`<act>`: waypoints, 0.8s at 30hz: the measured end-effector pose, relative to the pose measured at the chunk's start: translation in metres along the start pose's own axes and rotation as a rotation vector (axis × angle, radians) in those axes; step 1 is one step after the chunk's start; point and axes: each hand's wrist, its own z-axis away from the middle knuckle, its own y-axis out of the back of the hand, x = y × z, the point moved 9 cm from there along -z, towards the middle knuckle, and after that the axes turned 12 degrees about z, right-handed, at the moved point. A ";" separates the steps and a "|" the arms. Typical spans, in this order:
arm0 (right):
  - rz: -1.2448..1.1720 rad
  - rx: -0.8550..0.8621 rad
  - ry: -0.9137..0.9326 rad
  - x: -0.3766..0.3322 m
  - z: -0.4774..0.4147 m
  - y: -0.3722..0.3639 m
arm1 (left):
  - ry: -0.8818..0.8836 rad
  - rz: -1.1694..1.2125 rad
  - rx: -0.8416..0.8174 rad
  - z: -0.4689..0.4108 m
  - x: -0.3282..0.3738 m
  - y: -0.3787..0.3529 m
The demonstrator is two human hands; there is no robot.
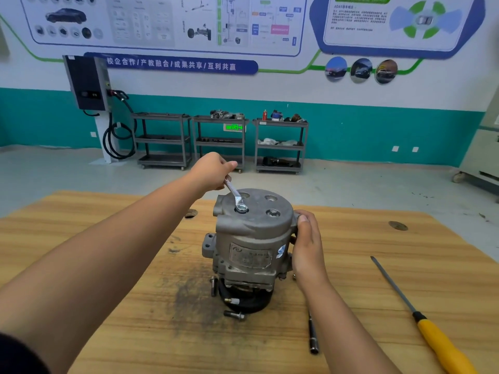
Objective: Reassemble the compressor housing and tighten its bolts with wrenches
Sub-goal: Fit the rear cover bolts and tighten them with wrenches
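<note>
Left forearm lower left, left hand (213, 168) upper centre, fisted round wrench (234, 194), ring end on top bolt (241, 209). Right hand (307, 244) gripping side of compressor (251, 238), mid-frame on wood table (405, 238). Looks like tightening stage; next probably steady swing, then loose bolts (235, 315) below. Screwdriver (437, 344) lower right, carts (279, 144) along teal wall.

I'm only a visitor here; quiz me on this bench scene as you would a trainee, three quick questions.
1. True or false: the left hand holds the wrench, its ring end on top of the compressor.
2. Which tool lies unused on the table? A) hammer B) yellow-handled screwdriver C) pliers
3. Fill in: the right hand grips the compressor's ____.
Key: 1 true; 2 B; 3 side.
</note>
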 end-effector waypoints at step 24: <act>0.072 -0.067 -0.067 -0.003 -0.001 0.002 | 0.304 1.365 0.286 0.025 -0.016 0.021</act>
